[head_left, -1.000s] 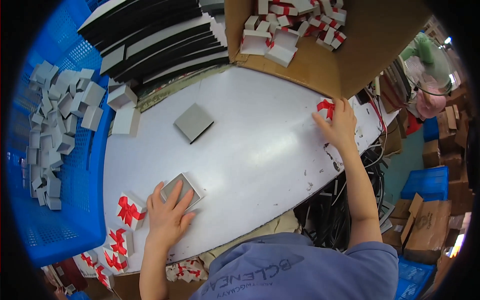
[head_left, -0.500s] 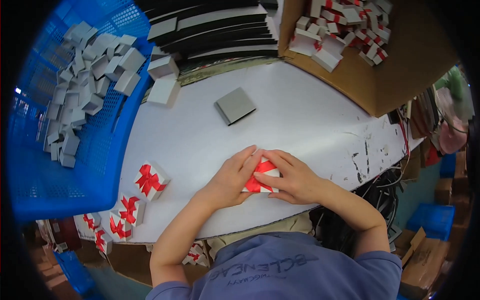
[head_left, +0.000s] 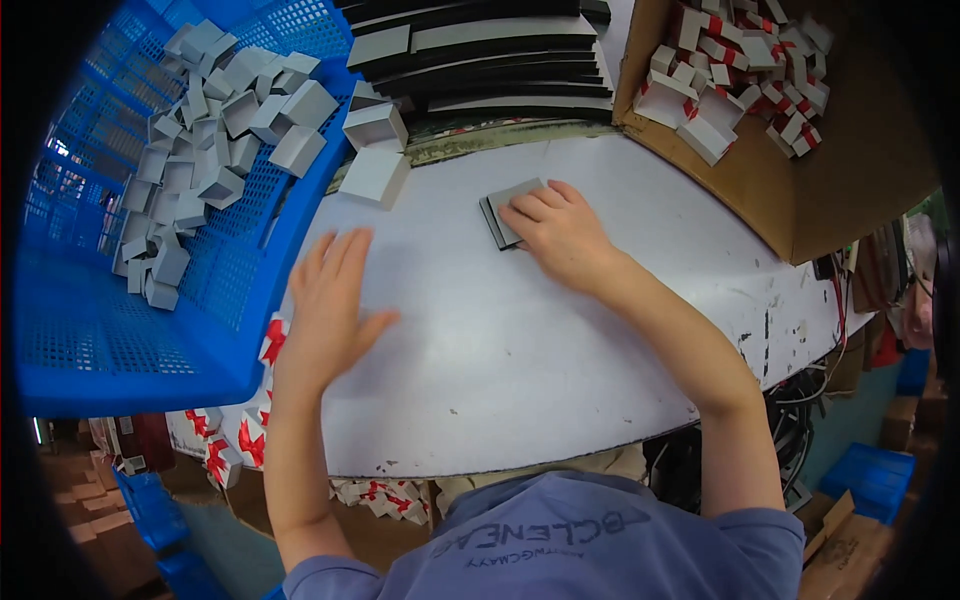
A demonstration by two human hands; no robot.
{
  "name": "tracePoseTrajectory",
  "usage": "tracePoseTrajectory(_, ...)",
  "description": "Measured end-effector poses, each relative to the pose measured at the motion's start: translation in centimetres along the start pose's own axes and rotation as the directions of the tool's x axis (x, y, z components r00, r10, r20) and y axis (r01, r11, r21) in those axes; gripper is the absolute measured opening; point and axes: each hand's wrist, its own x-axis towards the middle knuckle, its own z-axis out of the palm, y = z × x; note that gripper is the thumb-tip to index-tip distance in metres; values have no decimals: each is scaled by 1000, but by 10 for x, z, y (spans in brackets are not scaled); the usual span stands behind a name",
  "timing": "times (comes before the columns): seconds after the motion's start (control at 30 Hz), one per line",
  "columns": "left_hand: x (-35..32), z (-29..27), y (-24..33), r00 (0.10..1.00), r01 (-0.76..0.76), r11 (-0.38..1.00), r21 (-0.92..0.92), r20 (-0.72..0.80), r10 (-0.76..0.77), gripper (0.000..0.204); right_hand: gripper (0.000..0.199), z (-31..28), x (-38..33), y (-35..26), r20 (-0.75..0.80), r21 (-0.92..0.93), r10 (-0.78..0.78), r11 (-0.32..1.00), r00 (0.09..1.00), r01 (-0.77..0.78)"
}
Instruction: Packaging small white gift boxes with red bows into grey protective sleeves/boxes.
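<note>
My right hand (head_left: 563, 232) has its fingers bent over a grey square pad (head_left: 506, 199) with dark edges, gripping it at the far middle of the white table (head_left: 480, 400). The fingers hide part of the pad. My left hand (head_left: 336, 305) hangs over the table's left side, fingers stretched out and nothing in it. Beyond that hand lie an upside-down white box part (head_left: 376, 180) and an open white box part (head_left: 376, 127). Small white gift boxes with red ribbon bows (head_left: 251, 440) sit by my left forearm, which partly covers them.
A blue plastic crate (head_left: 150, 385) full of white box parts stands at the left. Stacked black and grey sheets (head_left: 500, 45) lie at the back. A cardboard box (head_left: 780, 215) at the back right holds white box parts with red ribbon. Cables (head_left: 800, 400) hang off the right edge.
Both hands have parted from the bowed gift box in front of me, which no longer shows there. My left hand has moved left; my right hand has reached forward onto the grey pad.
</note>
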Motion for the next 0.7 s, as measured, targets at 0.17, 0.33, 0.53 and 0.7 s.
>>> tracePoseTrajectory(0.17, 95, 43, -55, 970, -154, 805, 573, -66, 233, 79, 36, -16, 3, -17, 104, -78, -49, 995, 993, 57)
tracePoseTrajectory(0.33, 90, 34, -27, 997, -67, 968, 243, -28, 76, 78, 34, -35, -20, 1, -364, 140, 94, 989, 927, -46)
tracePoseTrajectory(0.53, -20, 110, 48, 998, -50, 743, -667, 4, 70, 93, 21, -34, -44, -63, -333, 222, -283, 903, 899, 367)
tracePoseTrajectory(0.7, -29, 108, 56, 922, -383, 727, -570, -185, 340, 90, 13, -40, -54, -65, 90, 631, -275, 759, 957, 159)
